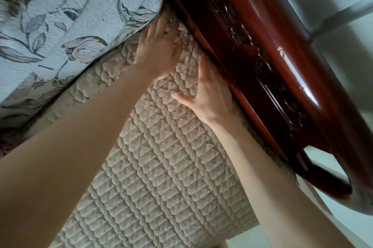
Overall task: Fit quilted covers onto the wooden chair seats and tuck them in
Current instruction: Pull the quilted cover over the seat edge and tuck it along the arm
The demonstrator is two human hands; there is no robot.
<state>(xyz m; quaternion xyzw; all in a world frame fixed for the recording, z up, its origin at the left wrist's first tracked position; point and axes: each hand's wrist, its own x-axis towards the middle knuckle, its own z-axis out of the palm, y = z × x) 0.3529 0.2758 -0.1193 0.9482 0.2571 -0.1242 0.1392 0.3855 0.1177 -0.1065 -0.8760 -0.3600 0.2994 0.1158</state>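
Reaching up from the lower frame on bare forearms (70, 157). Pressing left hand (159, 49) flat, fingers spread, on quilted cover (161, 167) (spread over the seat, centre to bottom), beside floral cushion (60, 15) at upper left. Resting right hand (207, 94) flat, fingers straight, along the cover's edge against carved wooden chair frame (282, 66).

Soft daylight, glare on wood, blurred edges.

Beige diamond-quilted cover (161, 167) lies flat over the seat, its far edge pushed against the carved, glossy red-brown wooden chair frame (282, 70) along the right.
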